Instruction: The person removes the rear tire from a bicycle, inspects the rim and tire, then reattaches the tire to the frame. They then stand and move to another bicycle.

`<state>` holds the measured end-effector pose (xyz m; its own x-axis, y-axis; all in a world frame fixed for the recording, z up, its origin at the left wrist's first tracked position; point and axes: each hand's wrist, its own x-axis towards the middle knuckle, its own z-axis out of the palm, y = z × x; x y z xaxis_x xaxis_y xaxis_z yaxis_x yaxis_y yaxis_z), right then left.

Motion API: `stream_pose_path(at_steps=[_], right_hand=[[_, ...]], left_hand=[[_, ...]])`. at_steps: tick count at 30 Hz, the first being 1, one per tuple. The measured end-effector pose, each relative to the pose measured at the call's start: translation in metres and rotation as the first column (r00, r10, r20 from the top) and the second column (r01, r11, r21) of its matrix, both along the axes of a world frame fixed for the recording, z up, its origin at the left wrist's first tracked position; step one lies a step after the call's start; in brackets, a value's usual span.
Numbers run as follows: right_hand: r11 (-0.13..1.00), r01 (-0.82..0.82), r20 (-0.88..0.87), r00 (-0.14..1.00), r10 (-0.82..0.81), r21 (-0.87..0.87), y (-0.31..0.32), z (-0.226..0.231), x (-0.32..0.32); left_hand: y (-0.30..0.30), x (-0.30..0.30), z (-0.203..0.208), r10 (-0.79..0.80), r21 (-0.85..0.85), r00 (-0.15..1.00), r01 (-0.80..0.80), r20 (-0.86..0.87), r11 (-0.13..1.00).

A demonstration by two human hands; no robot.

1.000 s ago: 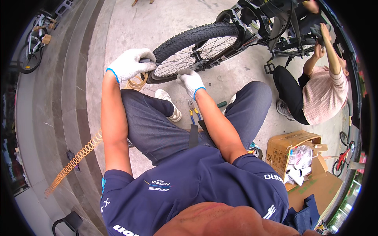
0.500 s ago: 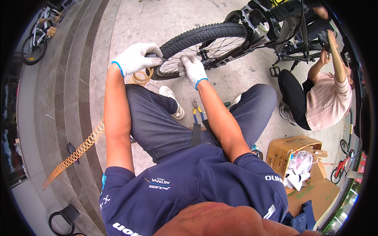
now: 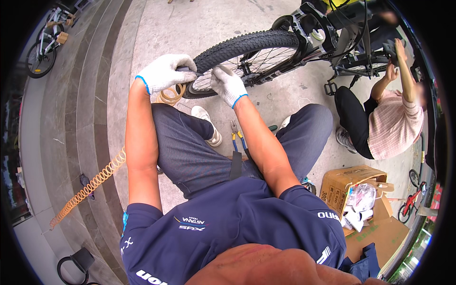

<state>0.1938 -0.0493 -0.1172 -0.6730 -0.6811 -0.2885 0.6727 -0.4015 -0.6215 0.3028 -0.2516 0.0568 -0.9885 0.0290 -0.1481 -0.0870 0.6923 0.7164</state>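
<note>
A black knobby bicycle tyre (image 3: 247, 43) on a spoked wheel stands in front of me. My left hand (image 3: 166, 73), in a white knit glove, is closed on a small dark nozzle-like piece (image 3: 188, 70), whose thin tip points toward the wheel's near side. Just below that hand hang loops of tan coiled air hose (image 3: 172, 95); where it joins the piece is hidden. My right hand (image 3: 229, 86), gloved alike, has its fingers pinched together beside the spokes near the rim. Whatever those fingers grip is hidden.
Pliers (image 3: 238, 135) with yellow-blue handles lie between my feet. At right a person (image 3: 396, 121) squats by the bike frame. An open cardboard box (image 3: 349, 187) holds plastic wrapping. Steps (image 3: 90, 118) run along the left, with stretched hose (image 3: 90, 187) across them.
My right hand has shifted slightly left, closer to my left hand, its fingers now at the near rim. A thin tip now shows between the hands. The left hand barely moved.
</note>
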Motion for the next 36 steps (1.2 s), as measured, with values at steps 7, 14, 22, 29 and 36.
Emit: stream_pose_path(at_steps=[7,14,22,29,36], right_hand=[[0.977,-0.203,0.027,0.978,0.205,-0.071,-0.003,0.004,-0.017],[0.975,-0.211,-0.142,0.965,0.220,0.075,-0.004,0.002,-0.023],[0.892,-0.300,-0.260,0.881,0.394,0.338,0.004,0.012,-0.029],[0.918,-0.324,-0.211,0.904,0.371,0.226,0.007,0.009,-0.025],[0.922,-0.311,-0.222,0.906,0.361,0.232,0.006,0.010,-0.026]], left_hand=[[0.001,0.000,0.003,0.011,0.008,1.000,-0.012,0.021,1.000],[0.003,0.000,0.003,0.014,-0.021,1.000,-0.014,0.001,1.000],[0.006,-0.001,0.008,0.010,0.020,0.999,-0.011,0.046,1.000],[0.010,0.000,0.009,0.058,0.096,0.992,-0.069,0.109,0.993],[0.005,-0.001,0.006,0.063,0.070,0.991,-0.072,0.120,0.995]])
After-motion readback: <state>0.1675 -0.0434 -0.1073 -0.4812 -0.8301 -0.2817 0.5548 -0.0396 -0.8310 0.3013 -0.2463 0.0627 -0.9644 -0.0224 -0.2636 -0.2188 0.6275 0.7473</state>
